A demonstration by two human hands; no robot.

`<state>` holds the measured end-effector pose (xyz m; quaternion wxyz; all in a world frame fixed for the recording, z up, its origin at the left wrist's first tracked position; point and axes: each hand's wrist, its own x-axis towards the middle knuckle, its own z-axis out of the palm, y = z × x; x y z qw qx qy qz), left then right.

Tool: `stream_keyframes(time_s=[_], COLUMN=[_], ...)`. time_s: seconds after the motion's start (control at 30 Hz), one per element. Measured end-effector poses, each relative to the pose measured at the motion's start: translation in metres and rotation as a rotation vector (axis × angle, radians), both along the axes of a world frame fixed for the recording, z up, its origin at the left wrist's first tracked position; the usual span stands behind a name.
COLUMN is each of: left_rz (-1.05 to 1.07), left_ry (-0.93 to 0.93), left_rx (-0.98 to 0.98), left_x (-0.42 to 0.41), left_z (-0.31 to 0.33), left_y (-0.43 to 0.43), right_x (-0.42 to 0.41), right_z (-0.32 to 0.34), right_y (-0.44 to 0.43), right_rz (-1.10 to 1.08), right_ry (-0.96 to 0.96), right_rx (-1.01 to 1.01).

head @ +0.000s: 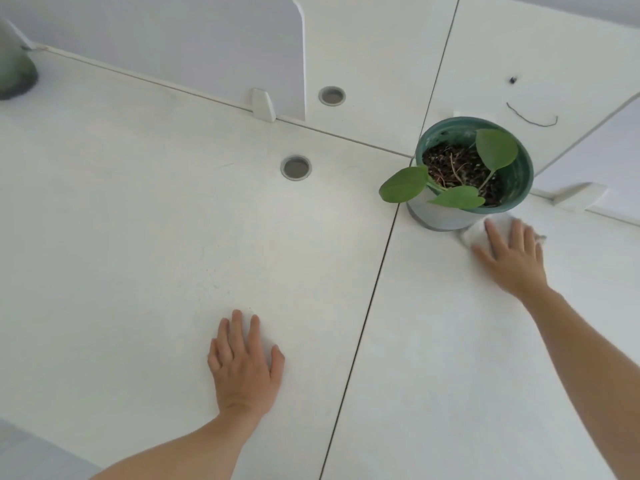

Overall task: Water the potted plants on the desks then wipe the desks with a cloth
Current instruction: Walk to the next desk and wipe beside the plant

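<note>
A green potted plant (472,173) with three broad leaves stands at the far corner of the right desk (450,358), beside the seam between desks. My right hand (512,258) lies flat with fingers spread on a white cloth (472,235), pressing it onto the desk right at the pot's base. Most of the cloth is hidden under the hand. My left hand (244,365) rests palm down with fingers apart on the left desk (138,237), holding nothing.
White divider panels (173,46) rise behind the desks, held by clips (263,105). Two round cable holes (296,167) (331,95) sit behind the left desk area. A dark green object (15,69) stands at the far left. A dark thread (531,116) lies beyond the pot.
</note>
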<state>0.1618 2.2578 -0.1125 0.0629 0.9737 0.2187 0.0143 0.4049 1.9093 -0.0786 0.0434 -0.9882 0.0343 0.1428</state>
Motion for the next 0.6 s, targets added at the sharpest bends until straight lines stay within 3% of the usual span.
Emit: stream_keyframes(time_s=[0.13,0.33,0.5,0.6], left_rz=[0.011,0.026,0.0,-0.006], left_ry=[-0.011,-0.035,-0.016,-0.005], left_rx=[-0.006,-0.015,0.005,0.01], left_x=[0.0,-0.001,0.0,0.0], left_z=[-0.001,-0.003,-0.004,-0.004], left_y=[0.0,-0.003,0.0,-0.001], right_x=[0.028,-0.066,-0.097,-0.033], right_z=[0.0,0.001,-0.001,-0.002], right_y=[0.01,0.061,0.17,0.202], right_rz=[-0.015,-0.191,0.3,0.33], right_ry=[0.041,-0.09,-0.018,-0.041], right_rx=[0.026,0.099,0.141,0.119])
